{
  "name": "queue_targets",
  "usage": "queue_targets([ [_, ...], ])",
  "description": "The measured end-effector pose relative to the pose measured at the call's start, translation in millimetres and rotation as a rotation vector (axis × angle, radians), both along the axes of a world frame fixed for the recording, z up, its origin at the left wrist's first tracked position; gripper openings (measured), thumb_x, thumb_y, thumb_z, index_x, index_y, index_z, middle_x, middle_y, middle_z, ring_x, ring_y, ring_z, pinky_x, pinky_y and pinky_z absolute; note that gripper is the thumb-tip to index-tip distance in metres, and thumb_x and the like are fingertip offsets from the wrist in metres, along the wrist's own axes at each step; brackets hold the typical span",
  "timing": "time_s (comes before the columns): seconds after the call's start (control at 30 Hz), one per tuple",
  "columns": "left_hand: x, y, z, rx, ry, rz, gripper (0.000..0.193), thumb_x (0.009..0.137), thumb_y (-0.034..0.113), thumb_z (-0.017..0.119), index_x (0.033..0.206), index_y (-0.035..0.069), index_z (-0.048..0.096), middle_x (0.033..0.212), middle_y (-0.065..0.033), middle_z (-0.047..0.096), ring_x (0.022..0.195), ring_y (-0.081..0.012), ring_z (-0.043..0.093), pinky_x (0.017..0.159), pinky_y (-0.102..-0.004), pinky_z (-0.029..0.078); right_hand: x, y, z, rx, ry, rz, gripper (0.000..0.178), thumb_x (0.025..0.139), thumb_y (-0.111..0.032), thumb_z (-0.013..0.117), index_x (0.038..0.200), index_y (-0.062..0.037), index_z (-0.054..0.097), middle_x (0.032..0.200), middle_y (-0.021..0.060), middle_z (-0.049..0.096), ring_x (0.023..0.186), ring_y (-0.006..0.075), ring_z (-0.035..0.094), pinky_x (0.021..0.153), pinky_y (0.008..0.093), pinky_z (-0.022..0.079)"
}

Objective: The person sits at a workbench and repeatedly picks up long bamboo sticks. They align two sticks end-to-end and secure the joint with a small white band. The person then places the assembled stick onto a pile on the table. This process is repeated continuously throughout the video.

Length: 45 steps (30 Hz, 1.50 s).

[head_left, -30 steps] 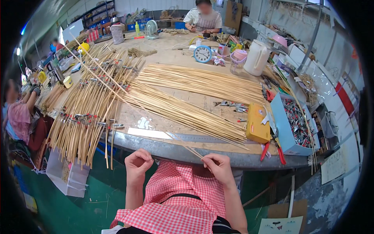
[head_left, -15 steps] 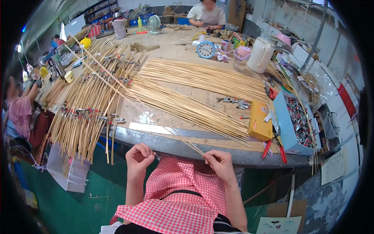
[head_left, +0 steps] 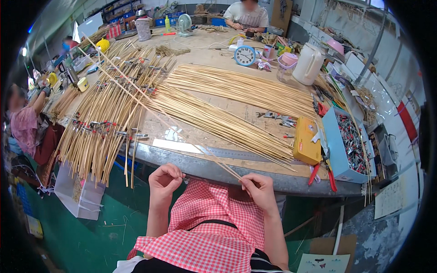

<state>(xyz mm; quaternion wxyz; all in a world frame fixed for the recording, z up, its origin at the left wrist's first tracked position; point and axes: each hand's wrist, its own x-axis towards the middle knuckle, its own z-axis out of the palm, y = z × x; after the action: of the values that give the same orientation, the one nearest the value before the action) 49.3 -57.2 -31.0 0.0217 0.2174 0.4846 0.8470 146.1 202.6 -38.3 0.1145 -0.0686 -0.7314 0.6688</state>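
Observation:
My right hand (head_left: pixel 258 191) pinches the near ends of two thin bamboo strips (head_left: pixel 221 164). These slant away to the upper left, over the table edge and a metal ruler (head_left: pixel 227 152). To their left, my left hand (head_left: pixel 165 184) is raised off the table edge with thumb and fingers pressed together. A tiny dark tip shows at its fingertips, too small to name. Beyond the ruler lies a bundle of bamboo strips (head_left: pixel 218 123), with a second bundle (head_left: pixel 241 86) behind it. Many clipped bamboo strips (head_left: pixel 98 150) are heaped at the left, overhanging the edge.
At the right stand a yellow box (head_left: pixel 307 142), red-handled pliers (head_left: pixel 332 181) and a blue box (head_left: pixel 332 132) full of small clips. Loose clips (head_left: pixel 277 119) lie nearby. A blue clock (head_left: pixel 245 56) and a white jug (head_left: pixel 308 63) stand farther back. Two people work across and at left.
The whole view has shifted slightly. Both hands keep nearly the same pose, and the right still pinches the strips. A dark tip now shows at my left fingertips.

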Motion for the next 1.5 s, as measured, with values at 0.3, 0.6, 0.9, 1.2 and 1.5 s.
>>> queue_targets([
  [0.3, 0, 0, 0, -0.005, 0.031, 0.012, 0.020, 0.072, -0.015, 0.064, 0.079, 0.003, 0.056, 0.082, -0.0051, 0.055, 0.079, -0.0148, 0.055, 0.080, -0.0320, 0.048, -1, -1, 0, -0.020, -0.007, -0.004, 0.011, 0.088, -0.008, 0.063, 0.085, 0.0006, 0.069, 0.067, -0.0005, 0.060, 0.056, 0.0040, 0.048, 0.049, 0.0209, 0.035],
  [0.6, -5, -4, -10, -0.011, 0.005, -0.020, 0.017, 0.077, -0.010, 0.065, 0.091, -0.001, 0.063, 0.091, -0.0091, 0.064, 0.087, -0.0163, 0.062, 0.076, -0.0259, 0.049, 2, -13, 10, -0.086, -0.019, -0.025, 0.009, 0.088, -0.003, 0.063, 0.082, 0.0017, 0.067, 0.069, -0.0006, 0.059, 0.054, 0.0031, 0.046, 0.048, 0.0200, 0.034],
  [0.9, 3, -1, 9, 0.061, -0.110, 0.000, 0.036, 0.081, 0.012, 0.073, 0.110, -0.004, 0.060, 0.105, -0.0186, 0.066, 0.102, -0.0280, 0.065, 0.088, -0.0393, 0.055, 3, -51, 20, 0.038, 0.065, 0.134, 0.007, 0.087, 0.001, 0.061, 0.084, 0.0057, 0.066, 0.069, 0.0026, 0.060, 0.058, 0.0059, 0.050, 0.052, 0.0198, 0.037],
  [1.2, -1, -14, 3, -0.021, -0.135, 0.174, 0.019, 0.082, 0.005, 0.069, 0.098, -0.005, 0.064, 0.083, -0.0166, 0.070, 0.075, -0.0240, 0.070, 0.061, -0.0298, 0.059, 4, -64, 19, 0.272, 0.155, 0.036, 0.007, 0.082, 0.003, 0.064, 0.088, 0.0052, 0.067, 0.073, 0.0110, 0.065, 0.062, 0.0152, 0.062, 0.056, 0.0264, 0.047],
  [1.5, -1, -23, 7, 0.075, -0.202, 0.133, 0.019, 0.084, 0.000, 0.065, 0.102, -0.008, 0.064, 0.088, -0.0211, 0.069, 0.080, -0.0273, 0.071, 0.059, -0.0280, 0.058, 7, -64, 36, 0.821, 0.488, -0.142, 0.024, 0.073, 0.007, 0.067, 0.097, 0.0030, 0.067, 0.081, 0.0137, 0.060, 0.072, 0.0272, 0.060, 0.062, 0.0341, 0.049],
])
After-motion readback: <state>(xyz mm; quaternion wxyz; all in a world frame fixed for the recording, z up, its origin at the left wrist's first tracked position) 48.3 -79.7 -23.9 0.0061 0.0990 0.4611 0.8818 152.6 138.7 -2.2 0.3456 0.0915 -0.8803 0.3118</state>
